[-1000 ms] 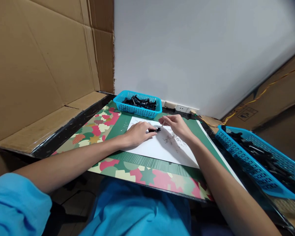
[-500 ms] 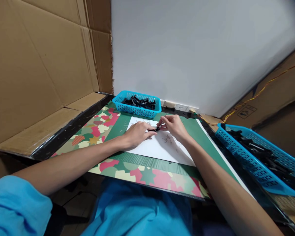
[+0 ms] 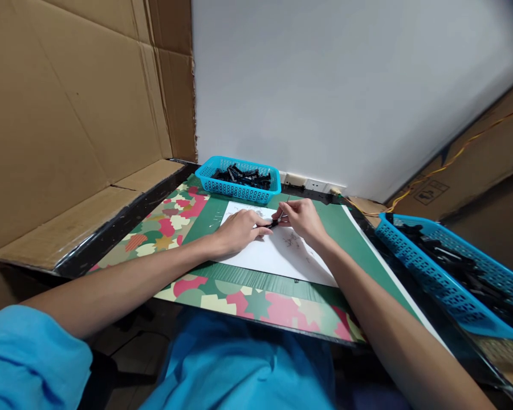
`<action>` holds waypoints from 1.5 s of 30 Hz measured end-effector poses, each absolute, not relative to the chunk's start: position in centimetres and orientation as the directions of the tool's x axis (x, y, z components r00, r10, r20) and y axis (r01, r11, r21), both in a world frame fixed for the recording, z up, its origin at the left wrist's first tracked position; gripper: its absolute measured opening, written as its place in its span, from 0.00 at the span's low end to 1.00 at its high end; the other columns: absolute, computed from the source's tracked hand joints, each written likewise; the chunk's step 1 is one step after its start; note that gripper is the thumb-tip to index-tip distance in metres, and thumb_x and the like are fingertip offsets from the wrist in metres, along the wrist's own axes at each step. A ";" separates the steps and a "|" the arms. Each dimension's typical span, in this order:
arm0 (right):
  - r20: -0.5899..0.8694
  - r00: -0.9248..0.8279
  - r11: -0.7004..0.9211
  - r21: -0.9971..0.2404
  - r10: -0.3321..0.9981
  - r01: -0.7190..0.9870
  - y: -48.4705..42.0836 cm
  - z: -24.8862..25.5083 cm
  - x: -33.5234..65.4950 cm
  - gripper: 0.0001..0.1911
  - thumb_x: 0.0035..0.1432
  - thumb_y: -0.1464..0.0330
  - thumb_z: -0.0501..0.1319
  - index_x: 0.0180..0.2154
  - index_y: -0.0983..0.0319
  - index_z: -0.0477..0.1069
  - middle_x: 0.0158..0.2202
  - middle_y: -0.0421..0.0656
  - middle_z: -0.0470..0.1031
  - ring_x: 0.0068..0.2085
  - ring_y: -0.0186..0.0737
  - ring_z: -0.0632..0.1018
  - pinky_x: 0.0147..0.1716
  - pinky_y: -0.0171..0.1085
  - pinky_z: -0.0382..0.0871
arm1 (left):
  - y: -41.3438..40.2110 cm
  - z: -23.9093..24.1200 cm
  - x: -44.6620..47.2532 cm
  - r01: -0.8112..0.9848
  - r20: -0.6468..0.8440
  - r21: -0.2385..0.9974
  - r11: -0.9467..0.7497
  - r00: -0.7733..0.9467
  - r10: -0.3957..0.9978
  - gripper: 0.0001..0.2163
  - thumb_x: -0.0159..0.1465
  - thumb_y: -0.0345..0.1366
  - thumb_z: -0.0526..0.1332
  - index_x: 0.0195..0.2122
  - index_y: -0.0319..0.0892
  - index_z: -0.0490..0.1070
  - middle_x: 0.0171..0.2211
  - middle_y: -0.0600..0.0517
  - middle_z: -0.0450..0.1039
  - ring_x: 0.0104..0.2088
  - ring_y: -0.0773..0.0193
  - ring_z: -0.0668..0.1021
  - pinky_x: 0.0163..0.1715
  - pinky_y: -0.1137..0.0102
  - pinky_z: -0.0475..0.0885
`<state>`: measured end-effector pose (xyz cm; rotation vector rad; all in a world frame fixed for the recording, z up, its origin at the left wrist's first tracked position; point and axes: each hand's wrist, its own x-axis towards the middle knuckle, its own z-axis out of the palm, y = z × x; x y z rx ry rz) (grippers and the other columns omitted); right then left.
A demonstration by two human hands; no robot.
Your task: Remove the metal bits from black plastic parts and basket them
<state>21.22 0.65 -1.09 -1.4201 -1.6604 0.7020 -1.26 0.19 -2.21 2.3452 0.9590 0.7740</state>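
Over a white sheet point(image 3: 260, 262), my left hand point(image 3: 238, 230) is closed on a small black plastic part point(image 3: 272, 224), pinching it between thumb and fingers. My right hand point(image 3: 302, 217) meets it from the other side, with thumb and fingertips pinched around something thin that touches or almost touches the part. What that thin thing is, I cannot make out. Many tiny dark reddish pieces point(image 3: 291, 241) lie scattered on the sheet, partly in the right hand's shadow. More small bits point(image 3: 256, 211) show beyond the left hand.
A blue basket point(image 3: 239, 193) of black plastic parts stands at the back of the green patterned board point(image 3: 209, 279). Another blue basket point(image 3: 427, 285) with black parts is at the right. Cardboard point(image 3: 77, 114) walls the left side; sockets point(image 3: 315, 185) and a yellow cable point(image 3: 393, 208) are behind.
Both hands stay nearly in place, still joined at the black part. Only a very slight shift of the fingers and the view shows.
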 end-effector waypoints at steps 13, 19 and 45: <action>0.392 0.053 0.271 -0.720 0.918 0.639 0.7 -2.5 20.4 0.21 0.68 0.59 0.58 0.28 0.63 0.81 0.33 0.52 0.86 0.31 0.46 0.83 0.37 0.41 0.78 | 0.8 -2.4 -1.1 0.445 0.306 0.653 -0.612 0.585 0.751 0.15 0.70 0.45 0.64 0.33 0.42 0.85 0.30 0.46 0.82 0.31 0.58 0.79 0.35 0.64 0.67; 0.386 0.056 0.278 -0.750 0.921 0.600 0.8 -2.1 20.6 0.24 0.70 0.56 0.57 0.29 0.62 0.80 0.32 0.51 0.84 0.34 0.47 0.83 0.40 0.43 0.77 | 0.4 -2.2 -1.2 0.401 0.333 0.682 -0.612 0.574 0.748 0.14 0.72 0.45 0.62 0.41 0.44 0.86 0.39 0.45 0.85 0.36 0.56 0.81 0.38 0.62 0.73; 0.368 -0.224 0.281 -0.110 0.902 0.953 -0.4 -0.3 22.8 0.17 0.77 0.66 0.54 0.37 0.62 0.77 0.40 0.50 0.81 0.41 0.45 0.79 0.37 0.36 0.62 | 3.4 6.8 -2.0 0.399 0.649 0.609 -0.686 0.246 0.719 0.21 0.74 0.53 0.55 0.45 0.41 0.79 0.33 0.48 0.81 0.34 0.58 0.80 0.36 0.67 0.73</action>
